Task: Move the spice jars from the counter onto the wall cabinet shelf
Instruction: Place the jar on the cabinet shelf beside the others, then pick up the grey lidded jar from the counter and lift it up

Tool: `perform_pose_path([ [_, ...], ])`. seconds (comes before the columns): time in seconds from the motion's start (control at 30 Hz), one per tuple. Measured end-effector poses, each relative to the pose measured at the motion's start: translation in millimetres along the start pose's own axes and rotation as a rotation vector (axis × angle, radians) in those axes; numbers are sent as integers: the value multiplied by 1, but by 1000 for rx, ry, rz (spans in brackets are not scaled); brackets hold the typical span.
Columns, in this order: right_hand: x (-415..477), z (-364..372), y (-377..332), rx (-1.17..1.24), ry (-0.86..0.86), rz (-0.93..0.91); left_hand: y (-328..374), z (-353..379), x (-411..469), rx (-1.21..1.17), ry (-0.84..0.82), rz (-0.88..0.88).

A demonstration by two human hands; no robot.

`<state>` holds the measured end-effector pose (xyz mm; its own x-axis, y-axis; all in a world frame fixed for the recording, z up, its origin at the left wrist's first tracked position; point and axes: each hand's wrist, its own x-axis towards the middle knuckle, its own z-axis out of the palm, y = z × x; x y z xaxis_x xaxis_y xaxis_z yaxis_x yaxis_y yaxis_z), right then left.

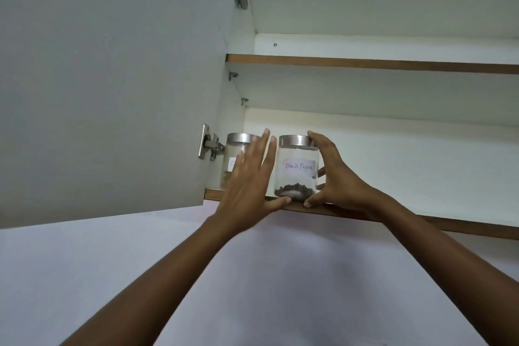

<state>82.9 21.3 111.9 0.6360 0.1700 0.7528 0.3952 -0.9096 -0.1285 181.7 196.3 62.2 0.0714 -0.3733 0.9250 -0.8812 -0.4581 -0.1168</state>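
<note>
The Black Pepper jar [297,168] stands upright on the lower shelf [421,219] of the wall cabinet, right at its near edge, with its long axis vertical and its steel lid on top. The right hand [337,177] grips it from the right side: the forefinger curls over the lid's right rim, the thumb sits at the foot of the glass, and the other fingers wrap round the far right of it. The left hand [250,177] lies on the jar's left with its fingers straight and together. Its thumb is at the shelf edge by the jar's base, but whether the palm presses the glass or only stands just beside it cannot be told.

The right hand has the hold, so any push deeper into the shelf looks likely to go away from it, toward the far wall.

Just left, partly hidden behind the left hand, stands a second jar [238,143] with a similar lid, close to the hinge [209,146] of the open cabinet door [112,78]. The gap between the jars is narrow, so a leftward slide risks a knock. The upper shelf [365,63] runs well above both lids.
</note>
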Motion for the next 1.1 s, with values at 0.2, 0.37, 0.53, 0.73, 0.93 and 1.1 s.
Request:
perform_pose_path([
  [0.2, 11, 0, 6, 94, -83, 102, -30, 33, -37, 117, 9, -169],
  [0.37, 19, 17, 6, 159, -5, 123, -38, 39, -44, 200, 7, -114],
  [0.53, 28, 32, 3, 175, 20, 111, -43, 40, -44, 227, -16, -89],
  [0.73, 30, 38, 5, 137, -27, 121, -47, 37, -44, 237, -47, -76],
  [0.93, -6, 37, -10, 35, 169, 172, -30, 18, -48, 106, -71, -68],
  [1.1, -71, 32, -44, -127, 126, 99, 32, 6, -84, -6, -68, 40],
])
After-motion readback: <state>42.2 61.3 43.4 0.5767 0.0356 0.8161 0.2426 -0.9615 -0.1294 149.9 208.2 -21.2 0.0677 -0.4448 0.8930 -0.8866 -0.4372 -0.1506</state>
